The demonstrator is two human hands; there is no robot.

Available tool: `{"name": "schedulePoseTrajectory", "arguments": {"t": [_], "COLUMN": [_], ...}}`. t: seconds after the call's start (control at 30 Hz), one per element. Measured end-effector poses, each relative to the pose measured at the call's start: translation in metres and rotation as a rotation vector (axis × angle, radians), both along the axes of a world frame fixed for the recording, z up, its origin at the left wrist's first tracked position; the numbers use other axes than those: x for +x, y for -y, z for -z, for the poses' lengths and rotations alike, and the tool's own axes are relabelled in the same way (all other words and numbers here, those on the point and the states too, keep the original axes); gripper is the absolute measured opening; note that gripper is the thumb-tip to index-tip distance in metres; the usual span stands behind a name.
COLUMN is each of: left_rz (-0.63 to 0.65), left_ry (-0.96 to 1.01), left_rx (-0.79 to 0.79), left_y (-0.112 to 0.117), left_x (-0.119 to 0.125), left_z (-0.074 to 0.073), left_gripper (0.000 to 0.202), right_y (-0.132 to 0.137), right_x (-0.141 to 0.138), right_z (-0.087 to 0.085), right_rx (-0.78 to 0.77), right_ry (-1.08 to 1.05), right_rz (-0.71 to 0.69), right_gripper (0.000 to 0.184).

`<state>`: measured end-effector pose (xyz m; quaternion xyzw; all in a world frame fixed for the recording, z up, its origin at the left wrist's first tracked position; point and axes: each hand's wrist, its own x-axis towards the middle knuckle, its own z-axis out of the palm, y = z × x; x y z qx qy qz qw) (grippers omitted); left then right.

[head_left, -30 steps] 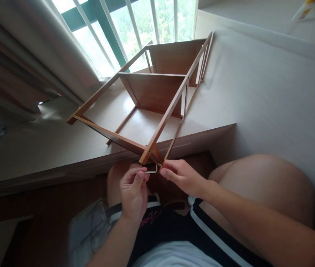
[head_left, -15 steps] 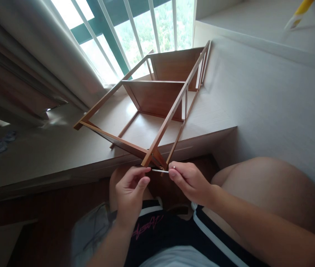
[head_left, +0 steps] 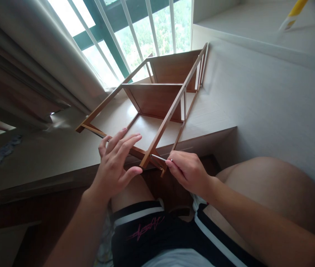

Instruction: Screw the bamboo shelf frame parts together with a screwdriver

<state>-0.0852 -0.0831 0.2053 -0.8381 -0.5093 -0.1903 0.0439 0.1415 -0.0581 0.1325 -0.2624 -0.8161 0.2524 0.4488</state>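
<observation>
A brown wooden shelf rack (head_left: 157,100) lies on its side on a pale raised platform (head_left: 63,148), its near corner jutting over the edge towards me. My left hand (head_left: 117,163) rests on the rack's near bottom rail with fingers spread, holding nothing. My right hand (head_left: 186,170) is closed in a pinch on a thin metal hex key (head_left: 159,158), whose tip sits at the rack's near corner post.
A barred window (head_left: 135,33) and a pale curtain (head_left: 35,55) stand behind the rack. A white wall panel (head_left: 271,92) runs along the right. My bare knee (head_left: 268,189) is at lower right, dark wooden floor below the platform.
My left hand let go of the hex key and moved up onto the rack's rail, fingers now spread. My right hand took the key and brought it up to the corner post.
</observation>
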Motion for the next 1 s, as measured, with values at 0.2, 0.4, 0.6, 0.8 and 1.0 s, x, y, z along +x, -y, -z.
{"name": "schedulePoseTrajectory", "arguments": {"t": [0.2, 0.4, 0.6, 0.8, 1.0], "left_rz": [0.219, 0.354, 0.361, 0.347, 0.317], "left_ry": [-0.145, -0.083, -0.078, -0.086, -0.065], "left_rx": [-0.052, -0.135, -0.157, -0.159, -0.161], "left_y": [-0.027, -0.041, -0.041, -0.038, -0.035], "left_x": [-0.021, -0.012, -0.008, -0.005, -0.004], "left_z": [-0.008, -0.010, -0.014, -0.012, -0.008], "left_gripper": [0.029, 0.016, 0.015, 0.014, 0.017], "right_y": [-0.004, -0.004, -0.002, -0.005, -0.011], "right_x": [0.001, 0.003, 0.002, 0.004, 0.009], "right_z": [-0.008, -0.006, -0.005, -0.008, -0.011], "right_rx": [0.128, 0.198, 0.259, 0.230, 0.139], "right_ry": [0.063, 0.127, 0.156, 0.149, 0.108], "right_rz": [0.024, 0.056, 0.063, 0.065, -0.049], "right_gripper": [0.025, 0.023, 0.025, 0.024, 0.025]}}
